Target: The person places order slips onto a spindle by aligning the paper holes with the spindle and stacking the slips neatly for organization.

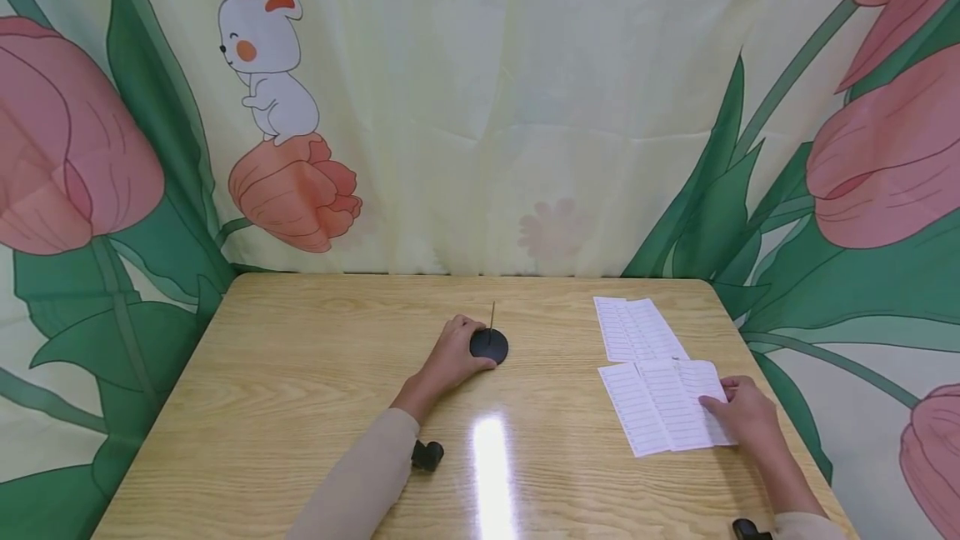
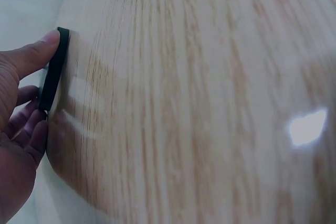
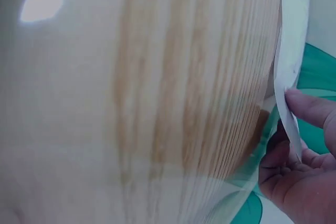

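A receipt spike (image 1: 489, 348), a round black base with a thin upright rod, stands on the table near its middle. My left hand (image 1: 450, 357) grips the base's left side between thumb and fingers; the left wrist view shows the dark base (image 2: 54, 72) edge-on in that grip. At the right, my right hand (image 1: 750, 413) pinches the right edge of a printed paper slip (image 1: 703, 394), the rightmost of an overlapping front row. In the right wrist view the white slip (image 3: 290, 51) lies between thumb and fingers, slightly bent. Nothing is on the visible rod.
Behind the front slips lie more overlapping printed slips (image 1: 637, 327). The wooden table (image 1: 315, 340) ends at a curtain (image 1: 450, 107) printed with tulips and a rabbit. A bright light reflection (image 1: 491, 473) shows on the tabletop between the arms. Black wrist devices (image 1: 427, 456) sit at both sleeves.
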Available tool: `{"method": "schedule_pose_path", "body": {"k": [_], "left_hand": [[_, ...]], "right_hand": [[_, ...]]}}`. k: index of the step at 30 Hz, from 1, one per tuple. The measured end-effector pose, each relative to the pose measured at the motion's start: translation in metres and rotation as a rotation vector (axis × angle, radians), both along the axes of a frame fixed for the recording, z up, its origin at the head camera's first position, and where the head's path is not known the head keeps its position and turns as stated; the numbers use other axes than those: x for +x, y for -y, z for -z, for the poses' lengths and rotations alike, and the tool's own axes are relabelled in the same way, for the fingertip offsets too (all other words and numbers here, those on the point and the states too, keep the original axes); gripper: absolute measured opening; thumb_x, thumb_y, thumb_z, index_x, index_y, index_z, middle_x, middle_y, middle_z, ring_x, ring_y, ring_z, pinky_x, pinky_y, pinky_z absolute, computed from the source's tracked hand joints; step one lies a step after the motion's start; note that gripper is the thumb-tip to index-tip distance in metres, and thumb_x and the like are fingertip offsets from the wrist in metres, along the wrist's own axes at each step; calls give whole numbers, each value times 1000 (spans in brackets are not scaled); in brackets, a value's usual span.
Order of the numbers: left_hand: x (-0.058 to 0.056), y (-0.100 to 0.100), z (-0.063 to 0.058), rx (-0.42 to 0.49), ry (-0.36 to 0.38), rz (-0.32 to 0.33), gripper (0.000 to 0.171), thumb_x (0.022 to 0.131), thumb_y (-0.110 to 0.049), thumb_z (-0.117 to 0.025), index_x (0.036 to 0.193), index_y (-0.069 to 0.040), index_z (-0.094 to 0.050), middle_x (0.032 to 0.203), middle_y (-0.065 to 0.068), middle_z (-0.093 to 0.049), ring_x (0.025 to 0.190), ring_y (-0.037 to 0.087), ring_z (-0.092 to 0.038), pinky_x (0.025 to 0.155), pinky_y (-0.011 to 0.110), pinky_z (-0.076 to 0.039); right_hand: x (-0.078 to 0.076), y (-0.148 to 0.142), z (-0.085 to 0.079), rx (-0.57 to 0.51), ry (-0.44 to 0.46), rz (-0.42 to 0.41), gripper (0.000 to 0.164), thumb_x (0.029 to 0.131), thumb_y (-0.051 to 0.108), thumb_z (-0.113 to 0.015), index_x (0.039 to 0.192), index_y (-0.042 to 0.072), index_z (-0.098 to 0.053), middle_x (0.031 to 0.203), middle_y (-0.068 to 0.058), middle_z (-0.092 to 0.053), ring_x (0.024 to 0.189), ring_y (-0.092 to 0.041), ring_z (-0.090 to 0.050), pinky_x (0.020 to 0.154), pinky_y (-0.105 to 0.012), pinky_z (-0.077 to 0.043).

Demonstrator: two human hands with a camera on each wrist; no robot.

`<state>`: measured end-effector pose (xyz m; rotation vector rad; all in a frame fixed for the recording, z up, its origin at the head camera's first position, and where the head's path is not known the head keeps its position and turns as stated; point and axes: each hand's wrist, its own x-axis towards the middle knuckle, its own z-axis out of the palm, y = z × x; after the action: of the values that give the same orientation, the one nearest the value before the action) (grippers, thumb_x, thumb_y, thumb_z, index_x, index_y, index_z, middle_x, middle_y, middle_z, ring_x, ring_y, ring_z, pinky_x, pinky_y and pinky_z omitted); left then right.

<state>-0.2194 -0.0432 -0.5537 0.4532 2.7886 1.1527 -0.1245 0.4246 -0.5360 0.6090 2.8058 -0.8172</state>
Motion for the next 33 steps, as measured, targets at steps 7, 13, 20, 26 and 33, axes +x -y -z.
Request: {"method": "schedule_pose_path", "body": {"k": [7,13,20,26,33], "left_hand": [[-2,0,-2,-6,-6,-1,65,81,-30,-90,136,-6,-64,126,10,-57,118,28,-52,103,47,-49],[-2,0,-2,-7,-9,8,65,82,-31,-89,136,-6,-64,126,9,-56,118,27,-52,103,46,-49],[-1,0,2,-1,7,1,65,83,-33,-88,138,-8,-63,126,9,-56,118,27,-51,102,46,-49],[1,0,5,17,23,-2,67,84,-34,-88,139,-8,-62,127,9,-54,118,27,-50,103,46,-49],[1,1,3,43,33,-13,69,84,-33,-87,142,-7,-59,129,11,-54,120,29,-52,102,47,-50]], "right_hand": [[0,-3,-5,12,-90,43,51,102,14,-61,138,-16,-41,123,-39,-56,100,-42,-58,78,-42,-51],[3,-6,-12,50,-164,45,47,104,18,-59,135,-16,-48,117,-35,-59,95,-38,-58,68,-31,-46],[6,-5,-25,98,-256,11,40,106,20,-56,129,-12,-55,112,-32,-63,93,-37,-58,69,-33,-43],[4,1,-38,143,-335,-32,38,106,22,-56,126,-11,-57,108,-31,-64,90,-37,-58,70,-37,-41],[-1,17,-56,140,-371,-78,39,106,24,-58,124,-11,-59,106,-29,-65,87,-33,-58,68,-33,-41]]}}
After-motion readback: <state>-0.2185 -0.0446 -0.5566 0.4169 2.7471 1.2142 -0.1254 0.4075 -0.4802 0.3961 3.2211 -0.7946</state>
